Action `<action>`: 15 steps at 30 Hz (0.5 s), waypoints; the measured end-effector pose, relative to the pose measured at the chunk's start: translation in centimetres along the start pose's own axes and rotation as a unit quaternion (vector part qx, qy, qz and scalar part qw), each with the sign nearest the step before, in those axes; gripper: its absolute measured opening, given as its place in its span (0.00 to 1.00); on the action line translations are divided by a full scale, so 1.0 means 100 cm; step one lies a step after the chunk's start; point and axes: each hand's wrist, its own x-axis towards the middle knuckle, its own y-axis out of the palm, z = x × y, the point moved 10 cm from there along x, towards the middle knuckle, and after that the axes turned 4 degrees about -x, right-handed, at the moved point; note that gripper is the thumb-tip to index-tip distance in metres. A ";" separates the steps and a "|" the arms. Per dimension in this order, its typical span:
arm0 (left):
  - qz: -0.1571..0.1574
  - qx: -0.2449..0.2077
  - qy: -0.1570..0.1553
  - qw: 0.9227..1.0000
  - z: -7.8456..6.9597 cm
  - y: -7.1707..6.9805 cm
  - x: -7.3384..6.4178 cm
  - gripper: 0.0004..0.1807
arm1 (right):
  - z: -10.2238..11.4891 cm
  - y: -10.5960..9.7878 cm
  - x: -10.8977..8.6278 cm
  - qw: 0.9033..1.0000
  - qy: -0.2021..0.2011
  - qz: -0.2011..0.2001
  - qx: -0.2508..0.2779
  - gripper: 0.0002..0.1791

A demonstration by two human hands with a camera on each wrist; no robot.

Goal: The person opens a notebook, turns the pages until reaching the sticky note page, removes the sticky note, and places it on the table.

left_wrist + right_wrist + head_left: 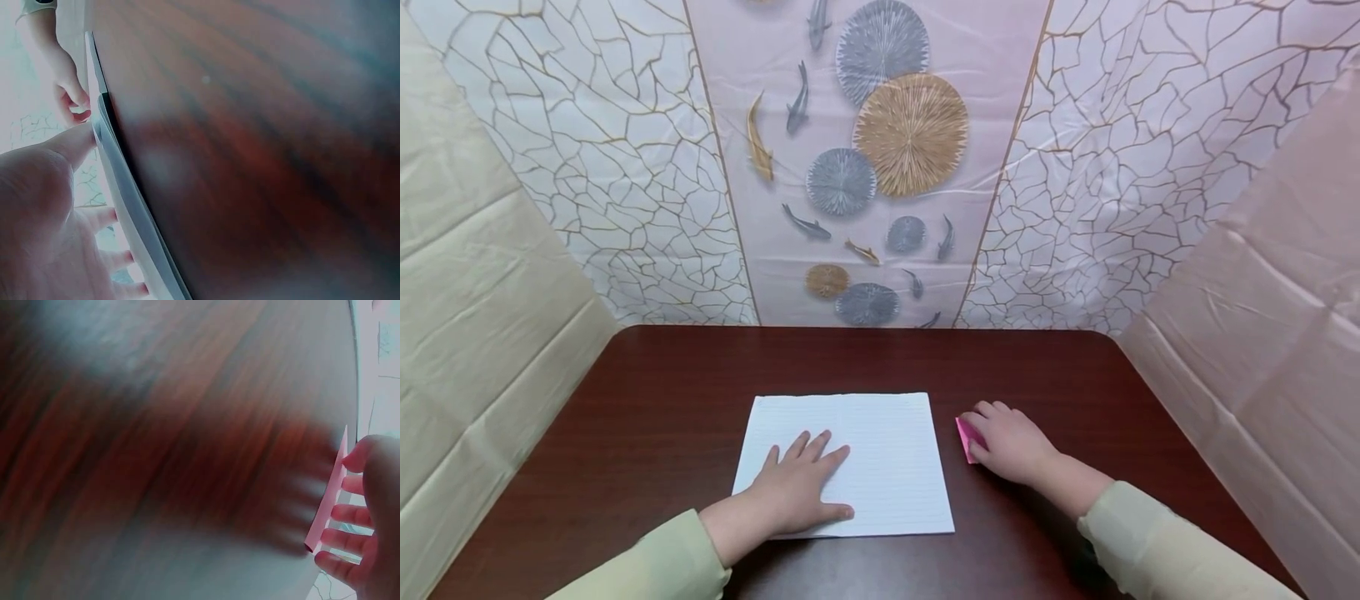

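An open notebook (887,467) with white, lined pages lies near the middle of the table. My left hand (797,492) rests on its left page, palm down with fingers spread. In the left wrist view, fingers and thumb of the left hand (44,200) extend over the thin page edges (134,206). To the right of the notebook, my right hand (1011,446) holds a small pink sticky note pad (967,442), with curved fingers and thumb about it. The right hand's fingers (350,540) touch the pink pad (328,500) at table level; its far part is hidden.
Dark brown wooden table (677,367) with a glossy surface lies beneath both hands. A patterned curtain (880,250) with fish and round shapes hangs behind its far edge. Pale cloth walls (482,350) slope down at both sides.
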 end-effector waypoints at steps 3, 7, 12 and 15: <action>0.003 0.006 -0.001 1.000 0.000 0.000 0.003 0.46 | -0.003 0.001 0.001 1.000 0.005 0.008 0.003 0.24; 0.001 0.013 0.000 1.000 0.001 0.001 0.006 0.46 | -0.005 0.003 0.001 1.000 0.015 0.019 0.010 0.24; -0.009 0.010 0.003 1.000 0.001 0.002 0.005 0.47 | -0.004 0.007 -0.002 0.999 0.023 0.017 0.023 0.22; -0.013 0.008 0.009 1.000 0.000 0.002 0.004 0.47 | -0.003 0.006 -0.005 0.999 0.028 0.004 0.023 0.21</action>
